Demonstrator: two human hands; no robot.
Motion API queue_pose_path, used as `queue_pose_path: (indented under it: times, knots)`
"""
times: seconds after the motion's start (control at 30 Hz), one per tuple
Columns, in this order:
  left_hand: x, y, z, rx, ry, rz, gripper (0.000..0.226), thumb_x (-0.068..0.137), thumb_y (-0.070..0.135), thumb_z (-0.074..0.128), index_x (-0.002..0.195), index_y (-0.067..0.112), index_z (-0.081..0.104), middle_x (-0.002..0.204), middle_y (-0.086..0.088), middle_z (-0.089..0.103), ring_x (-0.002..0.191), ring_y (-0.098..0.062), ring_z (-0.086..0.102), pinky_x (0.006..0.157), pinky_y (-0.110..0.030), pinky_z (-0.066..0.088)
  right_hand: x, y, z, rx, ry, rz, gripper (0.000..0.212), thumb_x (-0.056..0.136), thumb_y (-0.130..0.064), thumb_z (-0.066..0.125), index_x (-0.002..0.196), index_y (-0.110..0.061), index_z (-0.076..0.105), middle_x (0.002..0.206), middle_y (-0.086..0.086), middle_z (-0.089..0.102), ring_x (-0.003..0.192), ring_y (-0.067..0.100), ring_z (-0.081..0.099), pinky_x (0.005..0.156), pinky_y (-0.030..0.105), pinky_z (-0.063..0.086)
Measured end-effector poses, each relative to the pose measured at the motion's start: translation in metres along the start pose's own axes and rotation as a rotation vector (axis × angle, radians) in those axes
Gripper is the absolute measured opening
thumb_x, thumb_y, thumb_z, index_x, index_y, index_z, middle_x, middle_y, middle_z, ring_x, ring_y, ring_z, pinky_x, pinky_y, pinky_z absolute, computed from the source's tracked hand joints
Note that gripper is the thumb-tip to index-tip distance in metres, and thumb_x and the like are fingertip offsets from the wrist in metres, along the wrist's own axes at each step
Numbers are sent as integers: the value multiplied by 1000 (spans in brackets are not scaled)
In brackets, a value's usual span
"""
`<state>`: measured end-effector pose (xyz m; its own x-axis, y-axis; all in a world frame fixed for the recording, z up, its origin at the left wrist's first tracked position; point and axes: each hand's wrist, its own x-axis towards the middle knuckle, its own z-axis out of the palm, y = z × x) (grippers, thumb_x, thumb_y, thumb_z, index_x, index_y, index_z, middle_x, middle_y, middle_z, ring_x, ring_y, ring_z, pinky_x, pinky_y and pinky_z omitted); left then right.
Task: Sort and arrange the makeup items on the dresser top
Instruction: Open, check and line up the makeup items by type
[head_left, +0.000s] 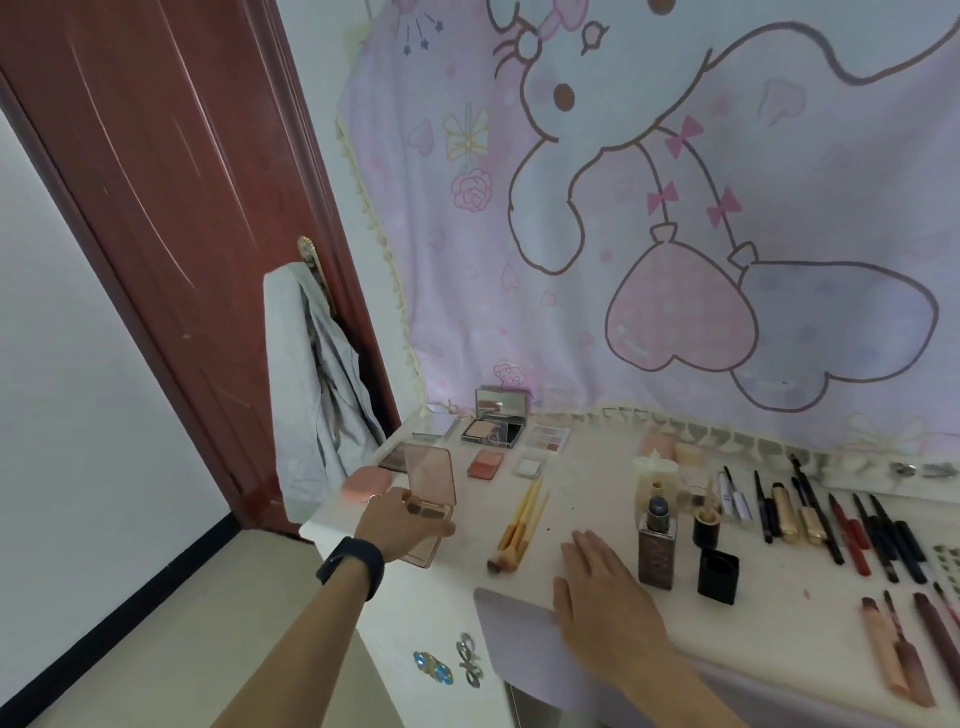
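Note:
My left hand (400, 525) grips an open pink palette (428, 480) with its clear lid raised, near the dresser top's (587, 499) left edge. My right hand (602, 587) lies flat on the dresser near the front edge, fingers straight, holding nothing. Between the hands lie yellow-handled makeup brushes (519, 525). Behind the palette sit a round pink compact (366, 483), a blush pan (485, 464) and an open mirrored powder compact (493, 423). A brown foundation bottle (657, 545) stands just right of my right hand.
A black cap (718, 577) and small jars stand beside the bottle. Several pencils, mascaras and lipsticks (831, 519) lie in rows at the right. A cartoon cloth (675, 208) hangs behind. A red door (182, 208) with a grey garment (317, 395) is at left.

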<state>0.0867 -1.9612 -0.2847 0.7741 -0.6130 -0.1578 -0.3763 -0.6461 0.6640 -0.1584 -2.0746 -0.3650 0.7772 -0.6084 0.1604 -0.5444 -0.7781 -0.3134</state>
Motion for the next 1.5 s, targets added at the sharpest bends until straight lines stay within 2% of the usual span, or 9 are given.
queue_pose_path:
  times: [0.17, 0.27, 0.6, 0.8, 0.97, 1.07, 1.13, 1.23, 1.5]
  knots:
    - [20, 13, 16, 170, -12, -16, 85, 59, 57, 83, 127, 14, 55, 123, -5, 59, 114, -25, 55, 99, -41, 49, -9, -3, -3, -97, 105, 3, 60, 94, -41, 33, 123, -6, 72, 132, 10, 67, 127, 23, 61, 105, 36, 49]
    - [27, 20, 29, 261, 4, -17, 85, 61, 63, 77, 128, 16, 53, 126, -7, 55, 118, -26, 50, 100, -38, 46, -10, -5, -6, -97, 167, -9, 55, 88, -39, 39, 108, -7, 79, 117, 8, 74, 112, 21, 70, 91, 35, 58]
    - [28, 17, 52, 248, 92, -30, 75, 69, 59, 72, 126, 17, 49, 114, -4, 51, 105, -22, 38, 80, -34, 37, -11, -6, -12, -116, 103, -3, 57, 88, -38, 37, 107, -4, 79, 115, 10, 75, 109, 23, 71, 90, 40, 59]
    - [19, 10, 59, 122, 145, -4, 97, 73, 57, 73, 149, 14, 31, 138, -10, 50, 130, -31, 39, 100, -41, 40, -13, -7, -13, -115, 84, 7, 57, 90, -37, 36, 112, -4, 77, 118, 11, 73, 112, 24, 70, 94, 39, 58]
    - [6, 2, 67, 86, 187, 12, 87, 73, 46, 68, 148, 20, 34, 136, -10, 45, 126, -29, 36, 106, -41, 37, -12, -6, -12, -110, 72, -6, 57, 91, -37, 35, 113, -4, 76, 120, 11, 73, 114, 24, 69, 96, 39, 57]
    - [3, 1, 67, 27, 194, 27, 85, 74, 40, 70, 148, 19, 34, 133, -8, 50, 125, -28, 37, 103, -40, 37, -10, -6, -8, -113, 106, 1, 59, 94, -38, 33, 122, -4, 72, 128, 11, 69, 122, 24, 64, 104, 38, 50]
    - [2, 0, 66, 4, 191, 29, 87, 73, 41, 71, 148, 18, 34, 132, -6, 52, 125, -28, 38, 102, -39, 38, -9, -4, -3, -128, 104, -28, 62, 100, -39, 26, 143, -4, 54, 150, 12, 51, 142, 24, 44, 120, 35, 25]
    - [2, 0, 64, -21, 178, 32, 89, 73, 43, 71, 149, 16, 34, 128, -4, 56, 124, -27, 40, 103, -39, 42, -6, 1, 2, -94, 71, -52, 65, 104, -43, 16, 158, -8, 25, 166, 9, 22, 155, 21, 14, 118, 28, -8]
    - [3, -9, 61, -30, 160, 95, 75, 84, 42, 70, 148, 19, 37, 140, -8, 48, 134, -29, 30, 109, -40, 33, -5, 4, 5, -79, 39, -36, 63, 106, -43, 17, 160, -11, 20, 168, 6, 15, 156, 18, 7, 117, 25, -12]
